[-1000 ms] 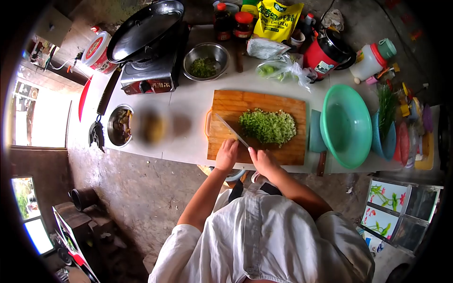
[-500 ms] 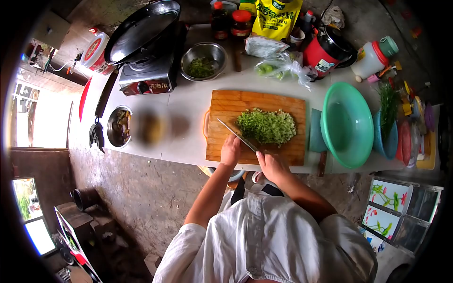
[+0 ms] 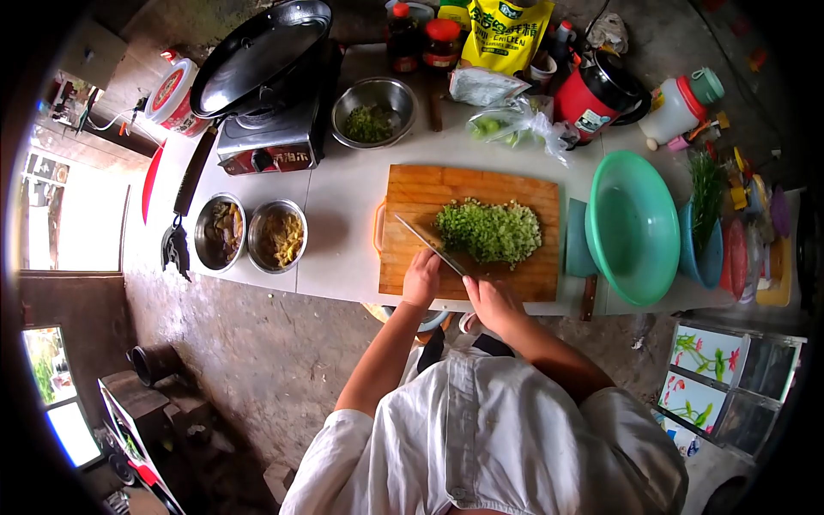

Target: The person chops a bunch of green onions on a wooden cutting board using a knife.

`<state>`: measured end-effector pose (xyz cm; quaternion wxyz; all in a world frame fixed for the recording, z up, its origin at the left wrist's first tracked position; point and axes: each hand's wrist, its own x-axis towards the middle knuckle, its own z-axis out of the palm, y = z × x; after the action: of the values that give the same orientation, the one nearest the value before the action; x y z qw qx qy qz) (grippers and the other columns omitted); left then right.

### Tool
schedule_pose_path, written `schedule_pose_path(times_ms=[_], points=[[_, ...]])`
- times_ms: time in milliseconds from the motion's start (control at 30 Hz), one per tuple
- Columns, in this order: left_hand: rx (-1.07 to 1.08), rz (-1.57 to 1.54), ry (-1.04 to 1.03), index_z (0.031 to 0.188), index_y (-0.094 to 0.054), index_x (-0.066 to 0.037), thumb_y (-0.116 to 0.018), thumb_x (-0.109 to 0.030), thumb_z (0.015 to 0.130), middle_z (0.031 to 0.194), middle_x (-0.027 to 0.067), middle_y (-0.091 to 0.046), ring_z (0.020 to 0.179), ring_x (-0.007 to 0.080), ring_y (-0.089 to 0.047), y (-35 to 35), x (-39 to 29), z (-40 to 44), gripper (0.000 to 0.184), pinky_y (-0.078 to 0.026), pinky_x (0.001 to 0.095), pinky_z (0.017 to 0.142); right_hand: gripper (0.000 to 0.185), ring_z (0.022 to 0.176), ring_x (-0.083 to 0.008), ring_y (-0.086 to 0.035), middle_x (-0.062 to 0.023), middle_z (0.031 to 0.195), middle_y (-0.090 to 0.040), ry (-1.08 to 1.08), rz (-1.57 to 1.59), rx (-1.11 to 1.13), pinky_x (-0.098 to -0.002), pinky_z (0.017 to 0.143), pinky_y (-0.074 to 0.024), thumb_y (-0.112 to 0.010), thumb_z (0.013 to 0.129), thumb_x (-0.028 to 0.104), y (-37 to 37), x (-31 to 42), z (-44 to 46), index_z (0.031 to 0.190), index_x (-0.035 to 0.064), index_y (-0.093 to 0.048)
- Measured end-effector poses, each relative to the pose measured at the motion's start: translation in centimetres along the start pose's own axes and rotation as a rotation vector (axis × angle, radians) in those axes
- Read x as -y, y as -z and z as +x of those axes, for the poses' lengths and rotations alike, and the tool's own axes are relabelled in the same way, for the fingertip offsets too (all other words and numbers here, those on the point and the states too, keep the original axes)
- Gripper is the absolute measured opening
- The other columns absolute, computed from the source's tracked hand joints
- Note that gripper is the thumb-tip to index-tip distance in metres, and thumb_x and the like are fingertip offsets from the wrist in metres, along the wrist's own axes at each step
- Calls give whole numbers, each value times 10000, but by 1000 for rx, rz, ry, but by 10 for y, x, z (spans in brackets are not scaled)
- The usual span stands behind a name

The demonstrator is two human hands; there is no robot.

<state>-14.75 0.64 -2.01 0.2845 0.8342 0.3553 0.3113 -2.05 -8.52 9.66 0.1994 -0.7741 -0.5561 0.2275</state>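
My right hand (image 3: 493, 300) is closed round the handle of a knife (image 3: 421, 237), whose blade is seen nearly edge-on and slants up to the left over the wooden cutting board (image 3: 416, 190). The fingers of my left hand (image 3: 421, 278) are drawn together against the middle of the blade; their tips are partly hidden. On the board, just beyond the knife, lies a heap of finely chopped green vegetable (image 3: 489, 230), paler on its right side.
Left of the board stand two steel bowls of food (image 3: 290, 263) (image 3: 209, 254); behind are a bowl of chopped greens (image 3: 367, 124) and a wok (image 3: 257, 51) on a gas stove (image 3: 268, 146). To the right are a cleaver (image 3: 589, 298) and a green basin (image 3: 633, 232).
The blurred patch left of the board now shows sharply as a steel bowl of yellowish food. Both hands and the knife keep nearly the same pose over the board.
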Motion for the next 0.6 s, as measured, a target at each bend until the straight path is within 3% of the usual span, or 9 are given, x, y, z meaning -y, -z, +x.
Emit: schedule_pose_path(times_ms=[100,300,367,600], points=[[5,-6,19,928,-563,-17,-502,20,681,975,132,-555,909,318,-534,-1,1,-1,256,-461,372,785,431,615,-416,-574,-219,646,-586,-113,-106,112,-496,555,-449,-378,931,369,-8,-1,5,784,36,-608],[7,-16,39,1001,-570,-40,-521,43,663,1003,138,-568,926,334,-548,-3,5,1,351,-468,388,802,493,550,-399,-581,-223,580,-575,-8,4,4,-488,516,-468,-383,928,378,-22,-3,20,677,11,-596],[-6,-18,57,878,-529,-17,-508,30,661,972,143,-545,899,344,-528,0,0,0,224,-459,386,773,491,581,-403,-582,-226,617,-580,-56,0,58,-484,540,-463,-377,929,382,-8,1,9,695,14,-603],[-46,-9,40,887,-535,-16,-510,33,660,967,142,-544,895,339,-528,1,2,-1,234,-458,388,768,520,599,-412,-578,-233,634,-579,-115,-97,79,-488,553,-456,-362,932,389,-24,-2,11,675,7,-603]])
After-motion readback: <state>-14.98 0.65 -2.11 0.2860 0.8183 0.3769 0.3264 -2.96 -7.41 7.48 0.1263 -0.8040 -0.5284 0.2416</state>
